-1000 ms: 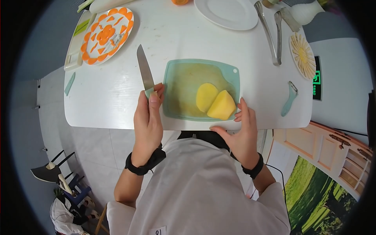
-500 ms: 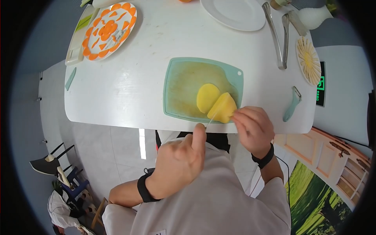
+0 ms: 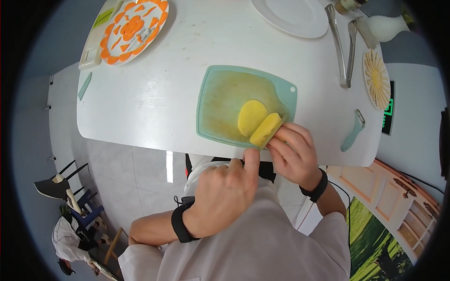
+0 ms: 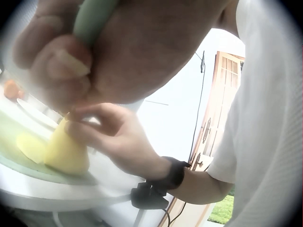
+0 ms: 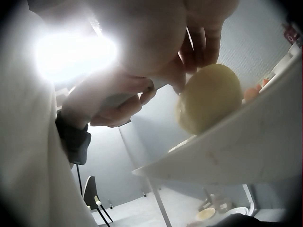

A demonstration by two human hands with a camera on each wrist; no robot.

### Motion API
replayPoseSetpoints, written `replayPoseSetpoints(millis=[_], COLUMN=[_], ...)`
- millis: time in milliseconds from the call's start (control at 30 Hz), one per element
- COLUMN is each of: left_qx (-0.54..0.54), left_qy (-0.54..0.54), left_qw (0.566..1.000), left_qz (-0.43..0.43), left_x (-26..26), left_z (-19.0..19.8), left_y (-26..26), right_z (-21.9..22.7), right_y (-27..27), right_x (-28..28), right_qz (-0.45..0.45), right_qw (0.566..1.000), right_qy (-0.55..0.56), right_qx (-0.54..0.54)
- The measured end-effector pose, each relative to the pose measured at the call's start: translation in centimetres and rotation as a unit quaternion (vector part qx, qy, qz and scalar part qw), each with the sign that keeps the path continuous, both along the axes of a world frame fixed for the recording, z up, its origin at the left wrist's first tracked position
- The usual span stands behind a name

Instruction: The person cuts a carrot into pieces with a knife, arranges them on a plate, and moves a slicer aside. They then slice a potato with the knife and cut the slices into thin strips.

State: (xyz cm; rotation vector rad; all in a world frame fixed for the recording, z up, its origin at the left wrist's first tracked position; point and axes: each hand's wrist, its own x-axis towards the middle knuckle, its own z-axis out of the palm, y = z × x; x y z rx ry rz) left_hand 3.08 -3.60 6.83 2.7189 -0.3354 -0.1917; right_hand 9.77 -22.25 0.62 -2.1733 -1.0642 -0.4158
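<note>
The left hand (image 3: 227,194) grips the knife's green handle (image 4: 94,20). Its blade (image 3: 272,132) stands against the thick yellow piece (image 3: 265,129), at the near right of the green cutting board (image 3: 218,79). From the right side, the right hand (image 3: 295,154) holds this piece with its fingertips, partly hidden behind the blade. In the left wrist view the fingers of the right hand (image 4: 118,135) are at the top of the yellow piece (image 4: 67,151). A flat, rounded yellow piece (image 3: 252,117) lies just left of it on the board.
A plate of orange slices (image 3: 119,30) stands at the far left. An empty white plate (image 3: 293,16), tongs (image 3: 344,51), a plate with pale strips (image 3: 376,79) and a peeler (image 3: 352,133) are behind and right. A small green object (image 3: 85,86) lies left.
The left hand has brought the knife from left of the board over to the thick piece. The right hand has gone from standing open beside that piece to holding it. The head view has shifted slightly.
</note>
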Motion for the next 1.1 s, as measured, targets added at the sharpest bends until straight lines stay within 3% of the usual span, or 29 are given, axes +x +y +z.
replayPoseSetpoints(millis=[1100], left_qx=[0.028], left_qy=[0.004], left_qw=[0.999], left_qz=[-0.028], left_x=[0.63], left_z=[-0.1], left_y=[0.37], right_z=[-0.13], right_y=[0.1], right_x=[-0.34], right_qz=[-0.026], right_qw=[0.999], right_qy=[0.023], right_qx=[-0.018])
